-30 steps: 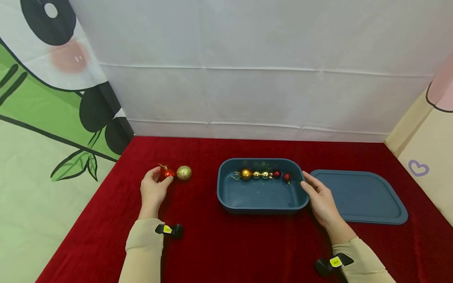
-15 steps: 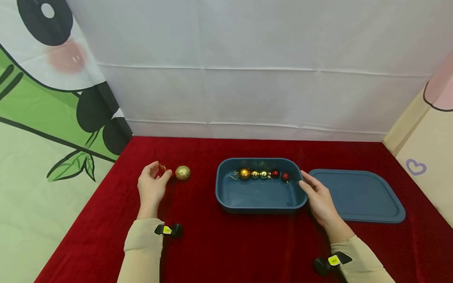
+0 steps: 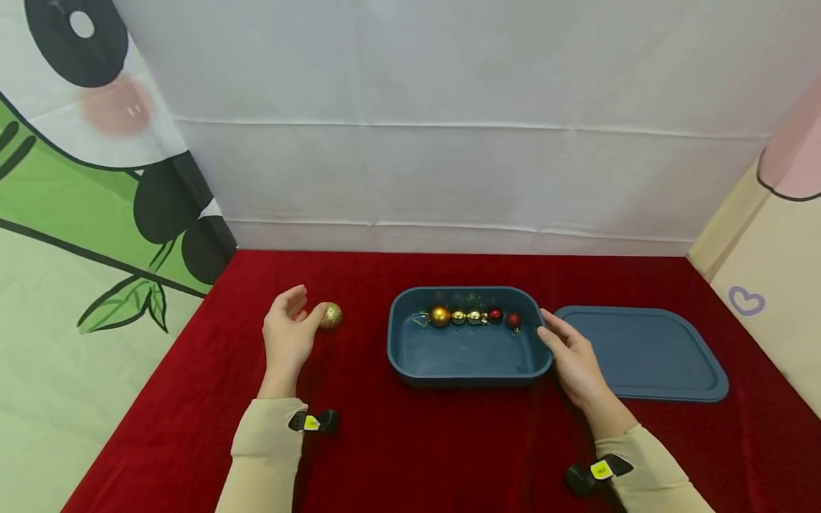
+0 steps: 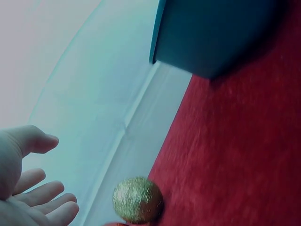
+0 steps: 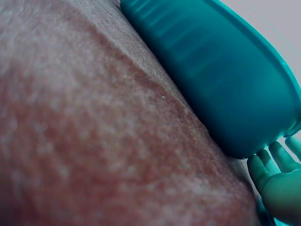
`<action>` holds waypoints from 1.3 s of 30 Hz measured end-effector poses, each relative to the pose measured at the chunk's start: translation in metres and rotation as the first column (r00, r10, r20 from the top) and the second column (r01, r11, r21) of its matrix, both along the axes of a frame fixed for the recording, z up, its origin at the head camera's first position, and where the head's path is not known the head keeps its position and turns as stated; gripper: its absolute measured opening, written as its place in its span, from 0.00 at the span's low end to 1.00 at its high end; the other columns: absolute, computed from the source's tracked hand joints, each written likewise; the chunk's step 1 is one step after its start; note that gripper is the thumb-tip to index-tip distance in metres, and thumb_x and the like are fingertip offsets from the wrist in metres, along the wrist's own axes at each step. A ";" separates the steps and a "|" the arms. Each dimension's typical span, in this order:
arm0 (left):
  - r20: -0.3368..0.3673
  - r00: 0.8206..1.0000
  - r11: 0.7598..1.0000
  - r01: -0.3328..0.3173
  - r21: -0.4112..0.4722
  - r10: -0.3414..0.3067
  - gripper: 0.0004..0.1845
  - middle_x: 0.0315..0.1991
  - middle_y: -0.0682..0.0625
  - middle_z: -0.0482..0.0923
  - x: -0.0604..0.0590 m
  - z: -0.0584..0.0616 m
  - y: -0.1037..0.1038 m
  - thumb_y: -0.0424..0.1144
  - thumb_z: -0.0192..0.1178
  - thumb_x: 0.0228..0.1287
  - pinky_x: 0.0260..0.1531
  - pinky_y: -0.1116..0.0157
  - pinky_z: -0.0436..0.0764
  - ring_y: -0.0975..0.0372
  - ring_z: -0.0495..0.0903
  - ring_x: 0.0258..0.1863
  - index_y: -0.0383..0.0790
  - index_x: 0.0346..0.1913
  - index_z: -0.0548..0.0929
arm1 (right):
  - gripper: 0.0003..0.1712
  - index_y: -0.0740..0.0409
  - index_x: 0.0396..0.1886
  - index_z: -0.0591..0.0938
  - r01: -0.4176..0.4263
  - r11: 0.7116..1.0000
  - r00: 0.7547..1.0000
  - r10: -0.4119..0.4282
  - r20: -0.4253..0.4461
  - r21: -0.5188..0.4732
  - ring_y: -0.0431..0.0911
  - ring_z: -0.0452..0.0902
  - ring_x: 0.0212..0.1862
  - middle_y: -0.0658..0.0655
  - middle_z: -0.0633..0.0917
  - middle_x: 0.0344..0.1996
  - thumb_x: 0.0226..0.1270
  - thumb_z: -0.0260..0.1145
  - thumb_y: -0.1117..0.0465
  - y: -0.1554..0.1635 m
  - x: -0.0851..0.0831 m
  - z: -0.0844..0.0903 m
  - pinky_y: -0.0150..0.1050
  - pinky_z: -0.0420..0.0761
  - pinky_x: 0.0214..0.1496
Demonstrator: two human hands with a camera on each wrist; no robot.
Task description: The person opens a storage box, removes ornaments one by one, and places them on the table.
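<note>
My left hand (image 3: 288,335) is at the left side of the cloth, thumb and fingers apart, just in front of a gold glitter Christmas ball (image 3: 331,315). A red Christmas ball (image 3: 301,315) shows only as a sliver behind it. In the left wrist view the relaxed fingers (image 4: 54,193) hold nothing, and the gold ball (image 4: 138,200) lies a little way off. My right hand (image 3: 577,360) holds the right end of a blue plastic box (image 3: 468,376), thumb at the rim. Inside lie a larger gold bauble (image 3: 440,316), small gold ones (image 3: 473,318) and dark red ones (image 3: 513,321).
Flat on the red cloth (image 3: 410,442), right of the box, lies a blue lid (image 3: 648,353). A white sheet (image 3: 410,178) hangs behind the table's back edge. Printed cloth flanks both sides.
My left hand has shifted a little right and now covers most of the red ball, which was plainly visible earlier. My right hand stays at the box.
</note>
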State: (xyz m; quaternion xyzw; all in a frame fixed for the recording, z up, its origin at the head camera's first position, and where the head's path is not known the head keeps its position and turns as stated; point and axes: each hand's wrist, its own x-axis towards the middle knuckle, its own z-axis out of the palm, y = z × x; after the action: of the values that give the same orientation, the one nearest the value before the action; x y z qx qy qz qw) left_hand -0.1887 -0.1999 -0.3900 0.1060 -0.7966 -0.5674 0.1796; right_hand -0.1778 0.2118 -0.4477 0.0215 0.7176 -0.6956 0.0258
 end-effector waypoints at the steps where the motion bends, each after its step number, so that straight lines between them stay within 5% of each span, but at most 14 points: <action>1: 0.002 1.000 1.000 0.014 0.003 -0.014 0.27 0.62 0.41 0.71 0.000 0.000 0.002 0.35 0.63 0.60 0.62 0.56 0.71 0.52 0.70 0.64 0.36 0.63 0.70 | 0.36 0.57 0.73 0.59 -0.002 1.000 1.000 0.002 -0.002 0.003 0.31 0.72 0.53 0.54 0.66 0.64 0.71 0.56 0.49 0.000 0.000 0.000 0.22 0.74 0.51; 14: 0.035 0.981 0.981 0.192 -0.017 -0.191 0.29 0.63 0.44 0.70 -0.005 -0.002 0.033 0.39 0.64 0.61 0.62 0.56 0.71 0.53 0.71 0.63 0.39 0.64 0.69 | 0.34 0.57 0.73 0.59 -0.013 1.000 1.000 0.013 -0.006 -0.017 0.31 0.71 0.55 0.60 0.63 0.69 0.72 0.55 0.50 0.000 0.000 -0.001 0.22 0.74 0.51; 39: -0.009 0.932 0.926 0.360 -0.112 -0.363 0.28 0.60 0.43 0.74 -0.005 0.005 0.095 0.37 0.66 0.58 0.58 0.55 0.75 0.51 0.75 0.59 0.38 0.61 0.72 | 0.35 0.57 0.72 0.59 -0.006 1.000 1.000 0.006 -0.008 -0.004 0.31 0.71 0.55 0.59 0.63 0.68 0.71 0.55 0.49 0.000 -0.002 -0.002 0.22 0.74 0.52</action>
State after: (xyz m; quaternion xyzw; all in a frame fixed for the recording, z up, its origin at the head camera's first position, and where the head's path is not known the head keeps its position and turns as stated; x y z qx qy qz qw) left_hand -0.1936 -0.1051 -0.3853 -0.0610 -0.8295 -0.5480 0.0891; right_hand -0.1793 0.2122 -0.4493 0.0165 0.7163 -0.6971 0.0253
